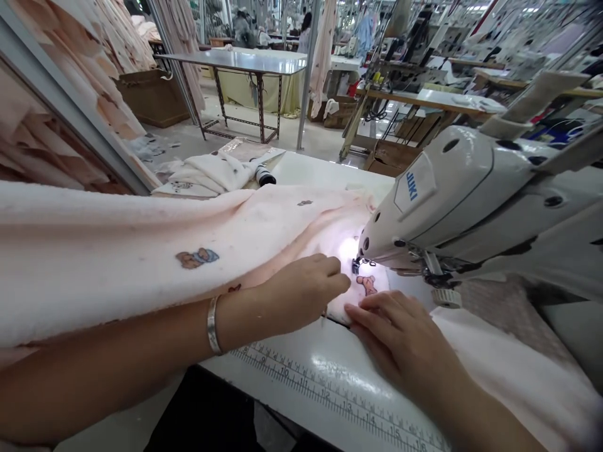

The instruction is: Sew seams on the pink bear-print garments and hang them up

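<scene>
Pale pink plush fabric with printed bears lies under and beyond both hands' fingers, its worked corner at the fingertips. Left hand: fingers curled closed on the fabric (tips tucked out of sight), just left of the black metal presser foot, probably to control the layer close to the needle. Right hand: fingers extended, laid on the fabric's near corner rather than clenched, likely pressing it flat and steadying the edge; thumb mostly hidden.

White JUKI sewing machine overhangs just beyond the right fingers, its lamp lighting the spot between the hands, presumably so the edge reads clearly. Bulk of the fabric spreads left of the left fingers, over that forearm, which probably takes some drag off the corner. Glossy white desk supports everything; its printed black ruler scale runs nearer the body than the fingers, handy for measuring. White printed folded cloth sits well beyond the left fingers, seemingly out of the way.
</scene>
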`<control>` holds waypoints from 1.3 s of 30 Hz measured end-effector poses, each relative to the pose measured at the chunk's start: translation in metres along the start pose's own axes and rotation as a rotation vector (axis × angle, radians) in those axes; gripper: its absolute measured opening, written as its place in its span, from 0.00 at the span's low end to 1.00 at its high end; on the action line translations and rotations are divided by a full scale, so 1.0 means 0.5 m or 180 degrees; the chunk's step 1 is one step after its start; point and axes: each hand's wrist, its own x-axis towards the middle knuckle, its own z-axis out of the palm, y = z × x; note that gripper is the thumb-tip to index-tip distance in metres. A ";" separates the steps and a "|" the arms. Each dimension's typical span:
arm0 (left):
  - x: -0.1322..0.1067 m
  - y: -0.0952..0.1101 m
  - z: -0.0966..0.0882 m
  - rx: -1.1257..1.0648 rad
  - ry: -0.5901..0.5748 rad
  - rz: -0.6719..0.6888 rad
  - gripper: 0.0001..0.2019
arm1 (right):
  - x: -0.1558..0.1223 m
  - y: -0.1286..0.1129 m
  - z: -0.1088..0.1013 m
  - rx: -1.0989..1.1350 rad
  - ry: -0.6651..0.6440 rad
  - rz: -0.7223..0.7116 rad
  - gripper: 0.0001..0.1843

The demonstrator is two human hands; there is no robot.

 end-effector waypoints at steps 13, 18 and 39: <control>-0.008 -0.012 0.018 0.0377 0.0027 0.0478 0.09 | 0.026 -0.016 0.003 -0.0149 0.0292 0.0030 0.05; -0.013 0.000 0.005 0.0317 -0.0076 0.0246 0.14 | 0.026 -0.024 0.009 0.0005 0.0177 -0.0080 0.05; 0.045 -0.014 0.013 0.0074 -0.0128 -0.0288 0.09 | 0.016 0.008 0.009 0.0222 0.0092 0.0387 0.09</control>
